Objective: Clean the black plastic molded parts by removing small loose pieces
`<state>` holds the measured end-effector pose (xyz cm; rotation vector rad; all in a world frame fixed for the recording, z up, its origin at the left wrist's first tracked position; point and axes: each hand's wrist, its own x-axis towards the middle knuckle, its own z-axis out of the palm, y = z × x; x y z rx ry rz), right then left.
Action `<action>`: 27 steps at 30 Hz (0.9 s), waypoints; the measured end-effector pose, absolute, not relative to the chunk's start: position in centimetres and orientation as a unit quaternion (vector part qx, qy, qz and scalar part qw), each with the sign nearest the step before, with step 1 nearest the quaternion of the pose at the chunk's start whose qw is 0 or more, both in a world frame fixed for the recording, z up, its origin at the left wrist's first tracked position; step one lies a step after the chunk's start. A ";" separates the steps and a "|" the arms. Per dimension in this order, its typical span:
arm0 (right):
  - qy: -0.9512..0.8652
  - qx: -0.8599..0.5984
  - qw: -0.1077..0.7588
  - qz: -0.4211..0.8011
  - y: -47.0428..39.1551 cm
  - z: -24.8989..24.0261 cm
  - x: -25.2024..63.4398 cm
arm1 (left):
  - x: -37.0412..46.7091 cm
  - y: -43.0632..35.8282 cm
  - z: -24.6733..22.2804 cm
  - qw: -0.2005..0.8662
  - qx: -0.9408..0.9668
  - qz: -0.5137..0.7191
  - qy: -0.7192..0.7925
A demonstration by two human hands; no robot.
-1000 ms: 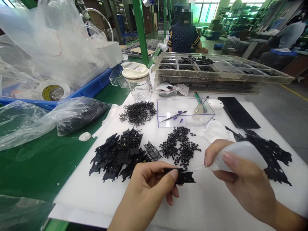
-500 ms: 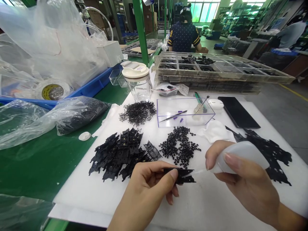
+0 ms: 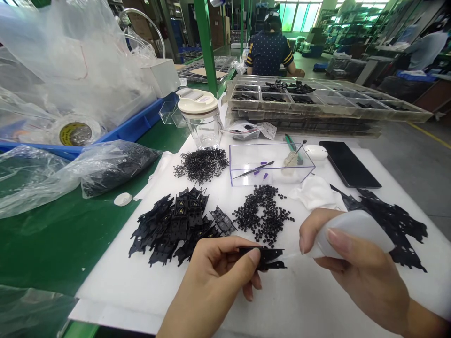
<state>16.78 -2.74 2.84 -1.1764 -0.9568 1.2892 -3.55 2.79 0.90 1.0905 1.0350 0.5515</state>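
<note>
My left hand [image 3: 225, 272] pinches a flat black plastic part [image 3: 271, 256] between thumb and fingers, its forked end pointing right. My right hand [image 3: 362, 267] is wrapped round a white squeeze bottle [image 3: 355, 232], held on its side. The bottle's thin clear nozzle reaches left to the forked end of the part; whether it touches cannot be told. Behind my left hand lie a heap of flat black plastic parts [image 3: 172, 225] and a pile of tiny black pieces [image 3: 262, 213]. More black parts [image 3: 394, 225] spread out beyond my right hand.
A pile of thin black clips [image 3: 202, 164] lies near a lidded clear cup [image 3: 200, 117]. A clear box [image 3: 271, 164], tweezers [image 3: 255, 170] and a dark phone [image 3: 348, 164] stand farther back. Stacked compartment trays [image 3: 317, 101] line the rear. A person [image 3: 270, 49] sits beyond.
The bottle's tip has shifted very slightly left and down beside the black part. Both hands keep their grips; the rest looks the same.
</note>
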 end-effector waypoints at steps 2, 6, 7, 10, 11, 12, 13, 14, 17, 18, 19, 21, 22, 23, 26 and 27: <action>-0.403 -0.489 0.547 0.547 -2.8 2.8 16.7 | -3.6 2.7 0.9 0.696 0.486 0.251 0.465; -0.402 -0.490 0.542 0.551 -2.9 2.8 16.7 | -3.6 2.8 0.9 0.699 0.486 0.257 0.458; -0.405 -0.489 0.542 0.551 -2.9 2.8 16.8 | -3.6 2.8 0.9 0.699 0.486 0.259 0.456; -0.411 -0.471 0.568 0.536 -2.7 3.0 17.4 | -3.6 2.8 0.8 0.698 0.484 0.270 0.454; -0.407 -0.465 0.588 0.522 -2.5 3.2 17.6 | -3.7 2.8 0.7 0.697 0.483 0.275 0.453; -0.399 -0.463 0.611 0.503 -2.3 3.3 17.8 | -3.7 2.8 0.6 0.697 0.482 0.282 0.451; -0.390 -0.464 0.633 0.482 -2.1 3.5 17.9 | -3.8 2.7 0.5 0.697 0.482 0.287 0.448; -0.384 -0.467 0.652 0.456 -1.9 3.6 18.1 | -3.9 2.7 0.5 0.695 0.481 0.292 0.447; -0.399 -0.479 0.673 0.399 -1.3 3.5 18.3 | -4.1 2.7 0.3 0.687 0.482 0.309 0.446; -0.411 -0.482 0.670 0.387 -1.2 3.4 18.4 | -4.2 2.7 0.3 0.686 0.483 0.316 0.443; -0.426 -0.485 0.665 0.376 -1.2 3.2 18.4 | -4.2 2.7 0.3 0.685 0.484 0.324 0.438; -0.465 -0.491 0.644 0.357 -1.2 2.8 18.5 | -4.2 2.6 0.3 0.681 0.485 0.341 0.430; -0.484 -0.499 0.629 0.348 -1.3 2.6 18.6 | -4.2 2.6 0.3 0.678 0.483 0.350 0.430; -0.501 -0.512 0.607 0.344 -1.4 2.5 18.6 | -4.2 2.5 0.3 0.675 0.479 0.359 0.431; -0.544 -0.516 0.554 0.362 -1.8 2.8 18.6 | -4.3 2.2 0.3 0.671 0.456 0.395 0.431; -0.556 -0.499 0.543 0.384 -1.9 3.0 18.5 | -4.4 2.1 0.4 0.671 0.448 0.408 0.427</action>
